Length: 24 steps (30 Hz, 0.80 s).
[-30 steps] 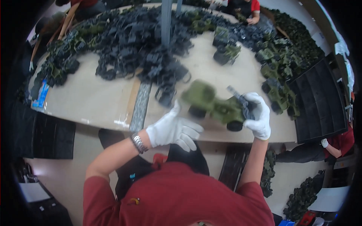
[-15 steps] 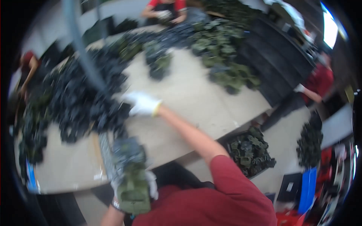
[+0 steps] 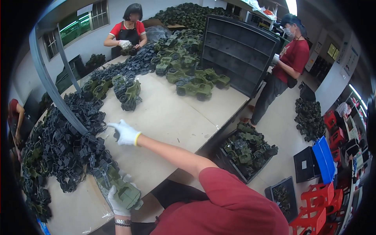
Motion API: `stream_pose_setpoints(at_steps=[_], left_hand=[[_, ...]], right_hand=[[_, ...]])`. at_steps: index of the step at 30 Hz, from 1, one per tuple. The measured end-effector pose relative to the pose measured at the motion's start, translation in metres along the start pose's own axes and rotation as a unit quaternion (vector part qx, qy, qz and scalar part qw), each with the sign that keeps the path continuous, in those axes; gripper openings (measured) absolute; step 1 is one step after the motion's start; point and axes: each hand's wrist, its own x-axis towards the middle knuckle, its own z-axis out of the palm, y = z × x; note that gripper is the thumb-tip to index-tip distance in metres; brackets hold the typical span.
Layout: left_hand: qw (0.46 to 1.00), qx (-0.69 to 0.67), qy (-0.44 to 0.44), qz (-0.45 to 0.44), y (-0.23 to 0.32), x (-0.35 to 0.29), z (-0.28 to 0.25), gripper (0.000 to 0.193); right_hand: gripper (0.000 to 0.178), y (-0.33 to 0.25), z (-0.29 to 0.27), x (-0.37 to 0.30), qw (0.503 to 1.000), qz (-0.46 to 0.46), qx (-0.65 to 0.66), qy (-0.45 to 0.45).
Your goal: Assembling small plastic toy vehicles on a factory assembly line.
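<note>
My gloved left hand (image 3: 116, 200) is closed around the side of a green toy vehicle body (image 3: 128, 194), held at the table's near edge. Dark grey parts show on its far end, and some of my fingers are hidden behind it. Above the table, my gloved right hand (image 3: 127, 133) has its index finger stretched toward a big heap of dark grey plastic parts (image 3: 66, 137). A small dark part (image 3: 116, 135) shows between its thumb and fingers; its exact kind is unclear.
Assembled green toy vehicles (image 3: 192, 84) crowd the far table beside a black compartment rack (image 3: 239, 51). One co-worker (image 3: 131, 35) sits across; another (image 3: 288, 58) stands right. A grey metal post (image 3: 55, 84) rises through the heap. Crates (image 3: 248, 150) of toys stand on the floor.
My view has swung, and the blur has cleared. The green toy vehicle body in my left hand has tipped over toward the right. My right hand remains by the edge of the dark heap.
</note>
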Motion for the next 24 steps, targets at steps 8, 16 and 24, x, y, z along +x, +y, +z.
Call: stream_pose_setpoints(at_steps=[8,16,24], left_hand=[[0.992,0.104,0.054,0.056,-0.011,0.013,-0.017,0.061],[0.993,0.102,0.035,0.047,-0.014,0.011,-0.032,0.057],[0.99,0.124,-0.014,0.065,-0.014,0.012,-0.017,0.062]], right_hand=[[0.062,0.015,-0.05,-0.108,0.984,0.126,-0.026,0.121],[0.056,-0.003,-0.041,-0.127,0.963,0.094,-0.218,0.125],[0.053,-0.012,-0.046,-0.131,0.947,0.094,-0.291,0.1]])
